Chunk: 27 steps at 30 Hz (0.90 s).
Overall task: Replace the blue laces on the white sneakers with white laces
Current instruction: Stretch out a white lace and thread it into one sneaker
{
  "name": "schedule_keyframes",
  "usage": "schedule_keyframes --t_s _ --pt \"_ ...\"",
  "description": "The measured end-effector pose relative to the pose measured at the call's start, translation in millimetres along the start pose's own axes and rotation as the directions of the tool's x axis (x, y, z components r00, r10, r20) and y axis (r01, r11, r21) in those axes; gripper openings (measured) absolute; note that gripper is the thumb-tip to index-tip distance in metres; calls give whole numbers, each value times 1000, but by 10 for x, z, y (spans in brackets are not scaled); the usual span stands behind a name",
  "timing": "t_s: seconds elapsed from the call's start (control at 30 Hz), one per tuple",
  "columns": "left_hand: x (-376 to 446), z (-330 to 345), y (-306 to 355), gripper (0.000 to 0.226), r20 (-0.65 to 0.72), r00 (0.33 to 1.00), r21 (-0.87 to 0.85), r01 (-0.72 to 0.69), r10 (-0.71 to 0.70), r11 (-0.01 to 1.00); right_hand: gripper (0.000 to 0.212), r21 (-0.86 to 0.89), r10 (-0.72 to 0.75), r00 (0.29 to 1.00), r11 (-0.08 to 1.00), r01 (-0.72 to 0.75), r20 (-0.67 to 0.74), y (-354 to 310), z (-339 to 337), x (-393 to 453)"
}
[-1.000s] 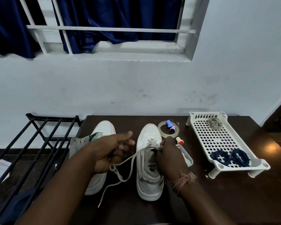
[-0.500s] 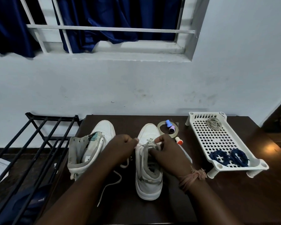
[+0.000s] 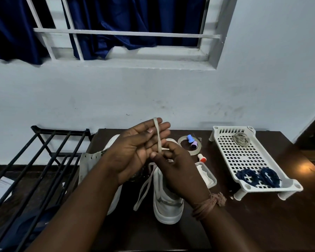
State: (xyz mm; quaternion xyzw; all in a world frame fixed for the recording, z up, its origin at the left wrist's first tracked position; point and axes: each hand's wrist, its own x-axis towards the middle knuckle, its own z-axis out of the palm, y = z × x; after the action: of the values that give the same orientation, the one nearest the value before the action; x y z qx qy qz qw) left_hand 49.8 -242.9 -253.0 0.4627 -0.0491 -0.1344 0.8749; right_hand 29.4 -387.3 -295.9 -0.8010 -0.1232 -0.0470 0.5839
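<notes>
Two white sneakers stand on the dark table: the left sneaker (image 3: 88,160) is largely hidden behind my left arm, while the right sneaker (image 3: 168,210) shows its heel. A white lace (image 3: 158,137) rises from the right sneaker. My left hand (image 3: 135,150) is lifted above the shoes with straight fingers, and the lace lies up along them and folds over their tips. My right hand (image 3: 178,168) pinches the lace just below. A loose lace end (image 3: 144,190) hangs between the shoes. Two coiled blue laces (image 3: 256,178) lie in the white tray (image 3: 231,160).
A coiled white lace (image 3: 241,140) lies at the tray's far end. A tape roll (image 3: 182,140), a small blue-capped bottle (image 3: 190,139), a red-capped item (image 3: 201,157) and a clear plastic box (image 3: 206,174) sit right of the shoes. A black metal rack (image 3: 44,151) stands at the left.
Both hands have lifted off the right sneaker. My left hand has straightened its fingers and risen, drawing the white lace upward, and my right hand now pinches the lace below it.
</notes>
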Motion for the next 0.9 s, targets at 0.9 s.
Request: schedule_keyframes --t_s 0.9 --pt "155 -106 -604 32 -77 961 863 -70 266 500 10 144 226 971 966 -214 -77 231 -510 128"
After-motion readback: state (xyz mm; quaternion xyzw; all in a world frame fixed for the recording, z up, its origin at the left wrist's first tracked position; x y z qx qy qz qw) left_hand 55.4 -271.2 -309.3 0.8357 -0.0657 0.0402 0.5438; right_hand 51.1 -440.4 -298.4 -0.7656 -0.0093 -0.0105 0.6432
